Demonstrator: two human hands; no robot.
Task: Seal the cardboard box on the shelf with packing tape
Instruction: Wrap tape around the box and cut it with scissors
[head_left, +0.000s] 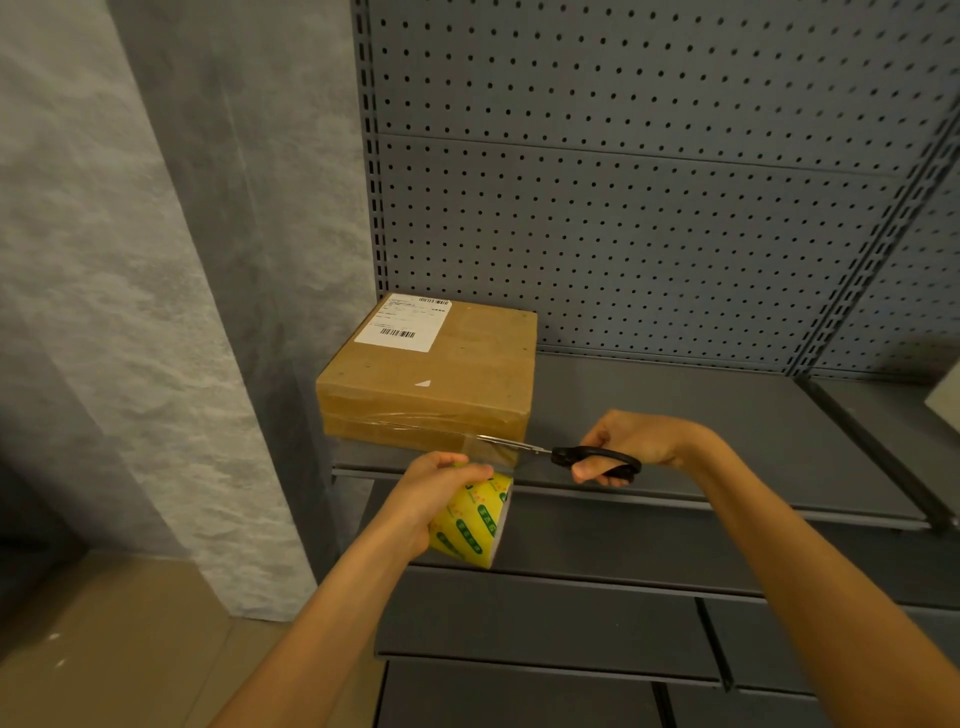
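Hands hold tape roll (474, 519) and scissors (571, 453) just before box (431, 374).

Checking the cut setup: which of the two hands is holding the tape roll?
The left hand grips the yellow tape roll below the shelf edge. The right hand holds the black-handled scissors instead, blades at the tape by the box.

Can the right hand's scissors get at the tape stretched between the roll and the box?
Probably yes: the scissors in the right hand already lie at the clear strip above the roll, nothing between.
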